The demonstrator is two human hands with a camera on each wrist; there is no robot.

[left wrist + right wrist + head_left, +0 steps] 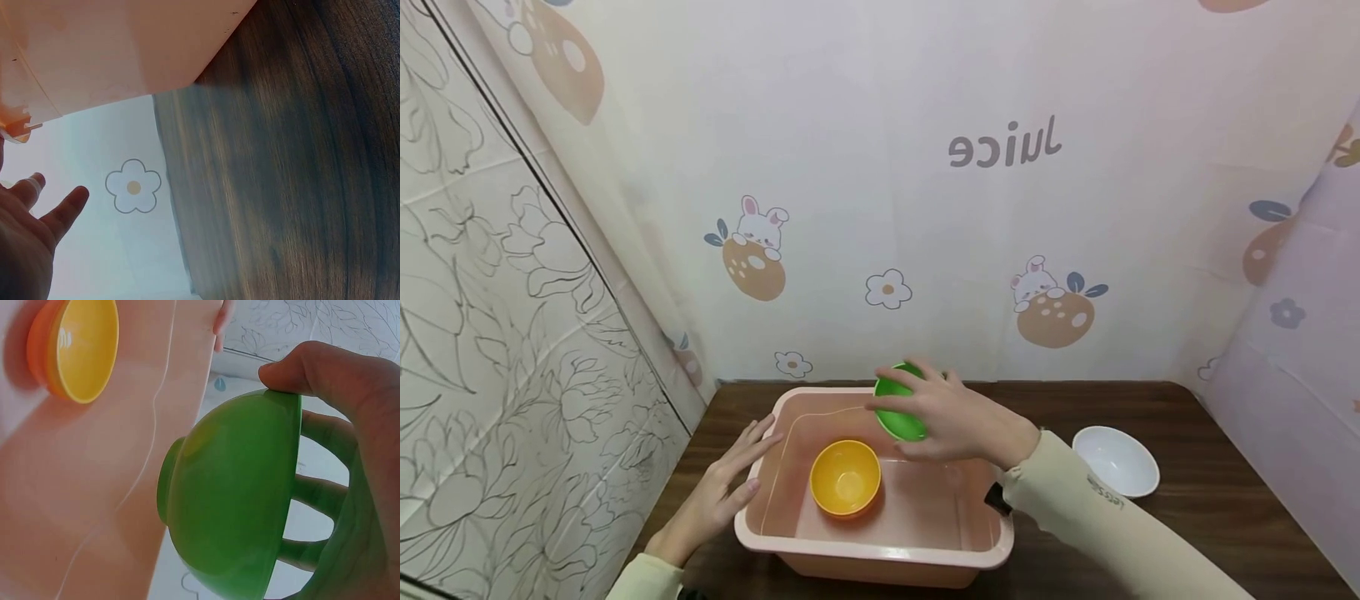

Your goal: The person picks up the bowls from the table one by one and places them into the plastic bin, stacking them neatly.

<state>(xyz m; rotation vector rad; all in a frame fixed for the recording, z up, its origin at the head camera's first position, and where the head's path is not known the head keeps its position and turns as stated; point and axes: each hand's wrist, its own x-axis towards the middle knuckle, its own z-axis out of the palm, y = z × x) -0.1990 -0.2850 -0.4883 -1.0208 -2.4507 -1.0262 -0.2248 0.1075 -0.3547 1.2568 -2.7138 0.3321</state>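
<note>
**Green bowl held over the pink basin**

We see the right hand (958,421) gripping a green bowl (898,408), tilted on its side, fingers spread across its open mouth and thumb on the rim, above the far side of a pink basin (872,554) on the table (1225,517). A yellow bowl (845,477) sits inside the basin; a white bowl (1116,460) stands apart on the right. The left hand (722,492) lies released, fingers straight, against the basin's left rim. We judge a firm grip and a steadied basin matter here. Whether the basin holds water is hard to make out, and the green bowl's inside is hidden.
</note>
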